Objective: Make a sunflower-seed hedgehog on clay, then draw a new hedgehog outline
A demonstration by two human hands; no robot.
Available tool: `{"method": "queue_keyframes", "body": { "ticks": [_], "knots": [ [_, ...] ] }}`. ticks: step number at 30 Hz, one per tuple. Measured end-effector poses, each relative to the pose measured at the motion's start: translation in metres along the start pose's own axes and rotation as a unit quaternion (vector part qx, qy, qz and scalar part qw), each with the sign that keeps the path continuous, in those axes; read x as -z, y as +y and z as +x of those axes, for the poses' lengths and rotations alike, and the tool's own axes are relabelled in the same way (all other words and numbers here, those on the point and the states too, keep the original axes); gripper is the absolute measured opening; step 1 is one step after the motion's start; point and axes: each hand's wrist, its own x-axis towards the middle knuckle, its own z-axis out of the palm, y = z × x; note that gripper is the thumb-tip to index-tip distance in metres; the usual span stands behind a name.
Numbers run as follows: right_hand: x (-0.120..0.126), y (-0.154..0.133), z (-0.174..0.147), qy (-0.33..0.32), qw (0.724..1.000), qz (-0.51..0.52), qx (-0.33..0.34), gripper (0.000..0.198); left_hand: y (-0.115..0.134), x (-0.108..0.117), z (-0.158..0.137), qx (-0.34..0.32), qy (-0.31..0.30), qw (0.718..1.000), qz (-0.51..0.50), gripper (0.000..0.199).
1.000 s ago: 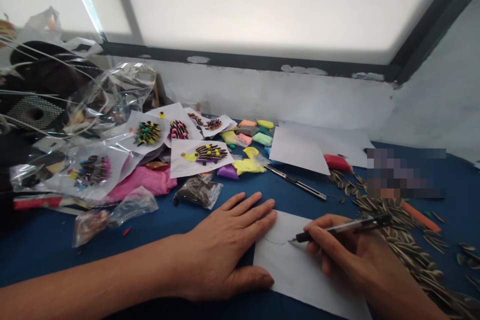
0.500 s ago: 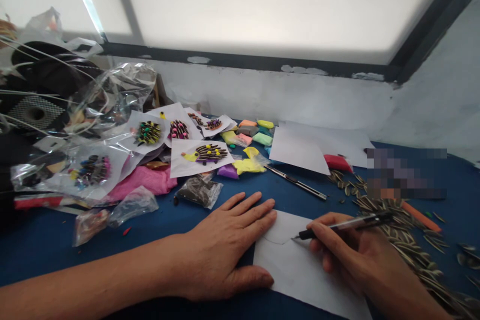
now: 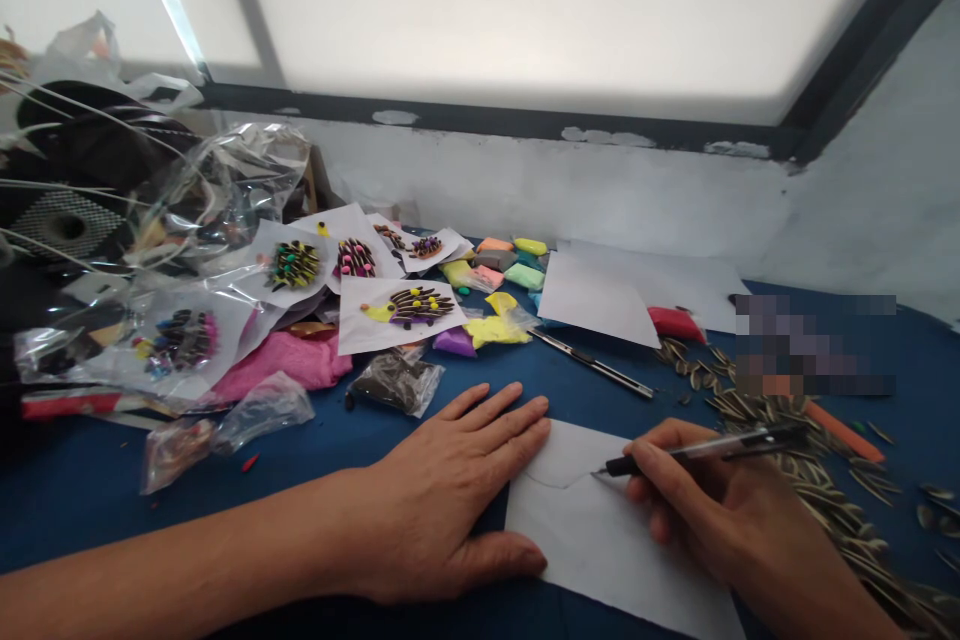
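My left hand point(image 3: 457, 495) lies flat with fingers stretched out, its fingertips and thumb over the left edge of a white sheet of paper point(image 3: 600, 560). A black pen point(image 3: 697, 450) with a clear barrel is gripped in my right hand point(image 3: 720, 510). Its tip touches the sheet at the end of a thin curved line. Beyond my left hand lies a bag of dark clay point(image 3: 397, 382). A utility knife point(image 3: 592, 365) rests on the blue tabletop behind the sheet. Striped sunflower seeds point(image 3: 832, 510) are strewn to the right of my right hand.
Paper with a seed-and-clay hedgehog point(image 3: 409, 308) lies at centre left, near several similar pieces. Colourful clay packs point(image 3: 525, 275) sit at the back, beside blank white paper point(image 3: 600, 295). Plastic bags point(image 3: 240, 170) crowd the left. An orange stick point(image 3: 847, 432) lies among the seeds.
The pen tip has moved slightly right, and the drawn line is a little longer. My right hand has shifted right with the pen. My left hand stays in place on the sheet.
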Motion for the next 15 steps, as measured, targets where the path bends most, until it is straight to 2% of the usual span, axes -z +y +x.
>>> {"method": "queue_keyframes", "body": {
  "ticks": [7, 15],
  "knots": [
    [-0.0015, 0.0007, -0.0010, 0.017, 0.999, 0.006, 0.037, 0.038, -0.0006, -0.0002, 0.0001, 0.003, -0.010, 1.000, 0.005, 0.081],
    [-0.0038, -0.0019, -0.0042, 0.033, 0.999, 0.017, 0.031, 0.038, -0.0005, -0.0005, -0.0010, 0.003, -0.012, 1.000, 0.013, 0.081]
  ]
}}
